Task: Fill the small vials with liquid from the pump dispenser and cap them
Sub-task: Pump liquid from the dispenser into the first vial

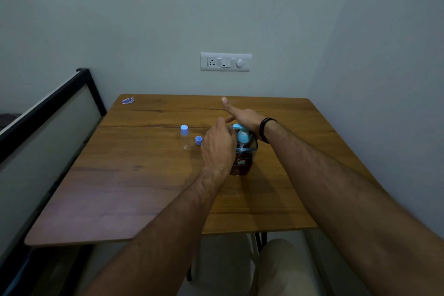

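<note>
While the right hand (242,116) lies flat across the blue pump head of the pump dispenser (243,149), palm down and fingers straight out toward the far edge of the table (149,187), I judge that a pump stroke is under way; pressing with the heel of the hand puts the weight straight over the plunger; a dark band sits on that wrist. The left hand (219,145) is curled close against the near-left side of the dispenser, at spout height; I take it to be holding an open vial under the nozzle, but the vial itself is hidden behind the knuckles, so I cannot tell what it grips. The loose blue cap (198,140) lies on the wood just left of that hand, which suggests one vial stands uncapped; it is parked within easy reach for closing. A capped vial (184,137) stands upright further left, apart from the work; whether it holds liquid I cannot make out. Both forearms are stretched forward, converging on the dispenser at table centre.
</note>
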Action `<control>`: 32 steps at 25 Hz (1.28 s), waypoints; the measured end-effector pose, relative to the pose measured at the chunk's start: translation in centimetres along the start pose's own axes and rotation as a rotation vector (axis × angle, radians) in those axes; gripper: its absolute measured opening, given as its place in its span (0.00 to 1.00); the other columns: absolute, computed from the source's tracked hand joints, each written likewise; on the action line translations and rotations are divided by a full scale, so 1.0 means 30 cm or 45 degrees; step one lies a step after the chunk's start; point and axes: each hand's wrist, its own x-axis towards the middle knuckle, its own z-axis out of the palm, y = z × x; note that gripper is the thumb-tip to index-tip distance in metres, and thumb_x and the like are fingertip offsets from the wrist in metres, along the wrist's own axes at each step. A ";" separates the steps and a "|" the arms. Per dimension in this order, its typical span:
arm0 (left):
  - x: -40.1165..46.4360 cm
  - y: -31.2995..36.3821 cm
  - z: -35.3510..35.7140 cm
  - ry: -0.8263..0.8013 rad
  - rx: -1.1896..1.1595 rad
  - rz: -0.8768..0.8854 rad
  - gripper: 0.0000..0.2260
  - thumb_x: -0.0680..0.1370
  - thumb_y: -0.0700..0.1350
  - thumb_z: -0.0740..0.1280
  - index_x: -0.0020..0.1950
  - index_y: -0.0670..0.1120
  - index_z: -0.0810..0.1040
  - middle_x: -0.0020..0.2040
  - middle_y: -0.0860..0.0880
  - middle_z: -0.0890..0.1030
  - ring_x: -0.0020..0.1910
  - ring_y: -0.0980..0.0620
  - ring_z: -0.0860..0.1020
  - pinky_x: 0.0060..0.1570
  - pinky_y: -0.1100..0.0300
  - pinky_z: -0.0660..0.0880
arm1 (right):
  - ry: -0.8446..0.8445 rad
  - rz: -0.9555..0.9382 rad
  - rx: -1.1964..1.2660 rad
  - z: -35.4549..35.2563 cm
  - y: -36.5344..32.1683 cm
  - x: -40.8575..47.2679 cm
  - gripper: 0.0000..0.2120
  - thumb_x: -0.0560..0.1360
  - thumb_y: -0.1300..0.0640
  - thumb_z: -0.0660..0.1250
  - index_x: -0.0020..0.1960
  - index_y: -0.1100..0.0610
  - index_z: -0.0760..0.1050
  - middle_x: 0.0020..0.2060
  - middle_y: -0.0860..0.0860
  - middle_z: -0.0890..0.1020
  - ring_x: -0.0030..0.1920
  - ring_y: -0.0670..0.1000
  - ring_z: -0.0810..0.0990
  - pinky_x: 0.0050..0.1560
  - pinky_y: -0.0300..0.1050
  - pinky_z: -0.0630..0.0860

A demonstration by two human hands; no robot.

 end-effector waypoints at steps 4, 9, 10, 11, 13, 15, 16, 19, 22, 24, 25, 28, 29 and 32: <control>-0.002 -0.001 -0.001 0.013 -0.021 0.009 0.04 0.85 0.46 0.60 0.53 0.47 0.70 0.42 0.54 0.72 0.42 0.53 0.72 0.35 0.61 0.60 | 0.113 -0.061 -0.106 0.014 0.007 0.021 0.32 0.80 0.31 0.55 0.61 0.55 0.82 0.64 0.52 0.79 0.52 0.51 0.77 0.52 0.49 0.70; 0.003 -0.004 0.005 0.008 -0.001 -0.006 0.05 0.85 0.47 0.60 0.50 0.48 0.67 0.41 0.54 0.72 0.41 0.54 0.71 0.32 0.63 0.59 | 0.011 0.007 -0.049 -0.005 -0.006 -0.007 0.44 0.73 0.21 0.52 0.66 0.55 0.80 0.62 0.52 0.76 0.55 0.53 0.74 0.53 0.51 0.68; 0.004 -0.005 0.006 0.009 -0.005 -0.009 0.06 0.85 0.47 0.59 0.49 0.48 0.67 0.40 0.54 0.71 0.40 0.54 0.70 0.31 0.64 0.59 | 0.010 0.004 -0.040 -0.002 -0.004 -0.008 0.45 0.72 0.20 0.51 0.66 0.55 0.80 0.61 0.52 0.75 0.55 0.53 0.74 0.53 0.52 0.69; 0.004 -0.004 0.004 0.013 -0.008 -0.011 0.06 0.85 0.46 0.59 0.49 0.48 0.67 0.39 0.54 0.70 0.40 0.54 0.70 0.31 0.65 0.58 | 0.030 -0.009 -0.052 0.002 -0.001 -0.004 0.44 0.73 0.21 0.51 0.65 0.55 0.80 0.61 0.51 0.76 0.55 0.52 0.74 0.53 0.51 0.68; 0.000 -0.003 0.002 0.010 -0.011 -0.017 0.06 0.85 0.47 0.59 0.49 0.48 0.66 0.39 0.55 0.69 0.39 0.55 0.69 0.31 0.65 0.59 | 0.092 -0.045 -0.099 0.014 0.005 0.009 0.38 0.77 0.26 0.53 0.63 0.55 0.81 0.63 0.51 0.78 0.53 0.51 0.75 0.52 0.49 0.68; -0.001 -0.003 0.004 0.004 -0.026 -0.020 0.05 0.85 0.47 0.59 0.50 0.49 0.67 0.40 0.55 0.71 0.40 0.55 0.71 0.34 0.64 0.61 | 0.105 -0.061 -0.120 0.017 0.006 0.015 0.35 0.78 0.28 0.54 0.61 0.56 0.82 0.65 0.53 0.79 0.52 0.51 0.76 0.51 0.49 0.68; -0.002 -0.004 0.005 0.000 -0.024 -0.019 0.05 0.85 0.48 0.59 0.50 0.49 0.67 0.41 0.54 0.72 0.40 0.55 0.71 0.34 0.64 0.62 | 0.094 -0.055 -0.109 0.013 0.003 0.011 0.37 0.77 0.26 0.54 0.62 0.56 0.82 0.64 0.52 0.78 0.53 0.52 0.75 0.51 0.49 0.69; 0.003 -0.004 0.007 0.006 -0.022 -0.018 0.06 0.85 0.47 0.59 0.50 0.48 0.68 0.41 0.54 0.73 0.41 0.54 0.73 0.34 0.61 0.63 | 0.019 0.005 -0.020 -0.004 0.000 -0.005 0.47 0.70 0.18 0.51 0.64 0.55 0.80 0.60 0.52 0.76 0.56 0.54 0.75 0.55 0.53 0.71; 0.005 -0.005 0.009 0.006 -0.015 -0.005 0.05 0.85 0.47 0.59 0.50 0.48 0.68 0.39 0.55 0.71 0.41 0.54 0.73 0.35 0.61 0.63 | 0.044 -0.025 -0.013 0.004 0.003 0.000 0.45 0.72 0.20 0.51 0.65 0.55 0.80 0.61 0.51 0.76 0.55 0.53 0.75 0.55 0.51 0.69; 0.004 -0.003 0.001 -0.001 0.003 -0.002 0.04 0.85 0.47 0.59 0.52 0.48 0.69 0.39 0.56 0.70 0.41 0.55 0.72 0.33 0.63 0.60 | 0.095 -0.064 -0.080 0.017 0.003 0.007 0.38 0.77 0.26 0.54 0.63 0.56 0.81 0.63 0.51 0.78 0.54 0.51 0.74 0.53 0.49 0.68; 0.005 -0.001 0.001 -0.004 0.007 0.004 0.04 0.85 0.46 0.60 0.53 0.48 0.71 0.40 0.56 0.70 0.41 0.55 0.71 0.33 0.63 0.60 | 0.111 -0.073 -0.101 0.017 0.005 0.014 0.36 0.78 0.28 0.55 0.62 0.56 0.82 0.64 0.52 0.78 0.53 0.51 0.75 0.52 0.48 0.68; 0.006 -0.002 -0.002 0.003 0.026 0.006 0.05 0.85 0.46 0.60 0.54 0.46 0.72 0.43 0.54 0.72 0.43 0.54 0.71 0.39 0.61 0.63 | 0.068 -0.045 -0.058 0.005 0.001 0.004 0.42 0.74 0.22 0.51 0.63 0.56 0.82 0.61 0.53 0.77 0.54 0.53 0.75 0.54 0.51 0.70; 0.006 -0.002 0.000 0.002 0.027 0.005 0.05 0.85 0.46 0.60 0.53 0.46 0.72 0.43 0.53 0.73 0.43 0.54 0.71 0.40 0.60 0.63 | 0.041 -0.024 -0.030 0.000 0.002 0.000 0.45 0.72 0.20 0.50 0.64 0.55 0.81 0.61 0.53 0.76 0.56 0.54 0.75 0.56 0.53 0.71; 0.003 -0.004 0.002 0.002 0.012 0.010 0.05 0.85 0.46 0.60 0.53 0.46 0.71 0.43 0.52 0.74 0.43 0.53 0.74 0.40 0.60 0.64 | 0.076 -0.053 -0.040 0.009 0.005 0.004 0.45 0.73 0.20 0.48 0.63 0.55 0.81 0.64 0.54 0.77 0.55 0.53 0.75 0.54 0.52 0.70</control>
